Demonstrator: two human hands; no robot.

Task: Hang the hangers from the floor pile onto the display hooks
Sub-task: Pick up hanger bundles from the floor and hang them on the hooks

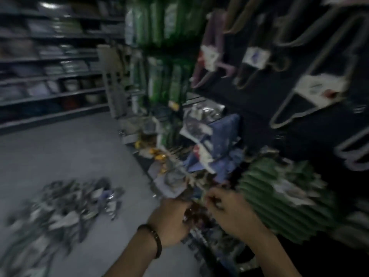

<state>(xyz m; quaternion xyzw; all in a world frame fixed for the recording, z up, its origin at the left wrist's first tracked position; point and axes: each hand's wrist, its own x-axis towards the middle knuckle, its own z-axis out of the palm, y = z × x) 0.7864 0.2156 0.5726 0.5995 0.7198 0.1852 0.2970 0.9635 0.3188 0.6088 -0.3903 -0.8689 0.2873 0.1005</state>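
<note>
Head view, badly blurred: grey floor (pixel 79 148), stocked shelves (pixel 50 56) behind, dark display wall (pixel 259 108) on the right carrying pale hangers (pixel 317 90). The hanger pile (pixel 60 208) (a grey-white tangle) lies on the floor at left. Left hand (pixel 171 218) and right hand (pixel 229 208) meet low at the display, fingers curled; whether they grip anything is unclear.

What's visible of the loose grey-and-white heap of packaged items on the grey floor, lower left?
The loose grey-and-white heap of packaged items lies sprawled on the grey floor. It looks like thin dark pieces mixed with white card labels and a few bluish bits, overlapping at all angles. Motion blur hides single shapes, so no count is possible. Only the floor touches it; the left hand and right hand are off to its right, clear of it.
</note>
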